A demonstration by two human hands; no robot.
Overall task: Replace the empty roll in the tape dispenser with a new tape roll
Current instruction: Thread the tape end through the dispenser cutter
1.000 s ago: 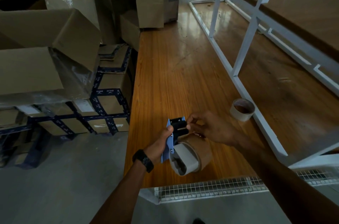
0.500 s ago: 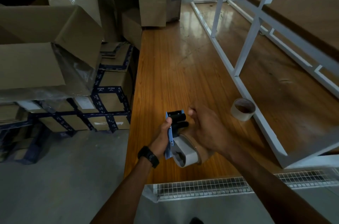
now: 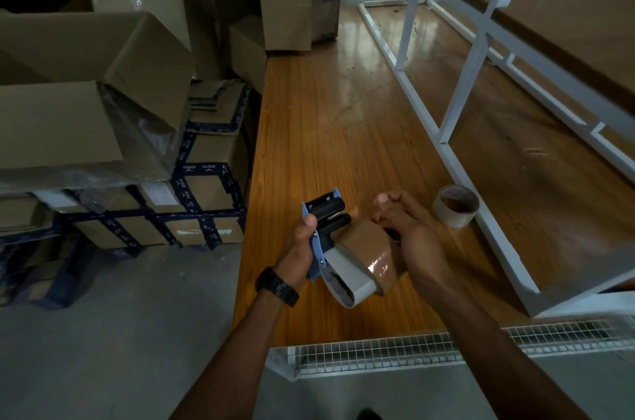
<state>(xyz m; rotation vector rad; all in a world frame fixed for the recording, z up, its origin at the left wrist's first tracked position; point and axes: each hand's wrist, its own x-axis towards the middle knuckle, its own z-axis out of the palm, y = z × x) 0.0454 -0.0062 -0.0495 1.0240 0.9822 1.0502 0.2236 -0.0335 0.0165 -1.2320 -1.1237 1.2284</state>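
Note:
My left hand (image 3: pixel 298 249) grips the handle of the tape dispenser (image 3: pixel 347 278), a blue frame with black rollers and a grey guard, held just above the wooden table (image 3: pixel 326 124). A full brown tape roll (image 3: pixel 369 246) sits in the dispenser. My right hand (image 3: pixel 414 235) is at the roll's right side, fingers curled against it and thumb raised. The empty cardboard roll core (image 3: pixel 455 206) lies on the table to the right, apart from both hands.
A white metal shelf frame (image 3: pixel 458 100) with wooden boards runs along the table's right side. Stacked cardboard boxes (image 3: pixel 86 93) fill the left, beyond the table's edge. A wire mesh panel (image 3: pixel 412 347) lies along the near edge.
My right hand has slid from the top of the roll to its right side, uncovering the brown tape. The dispenser has tilted slightly in my left hand.

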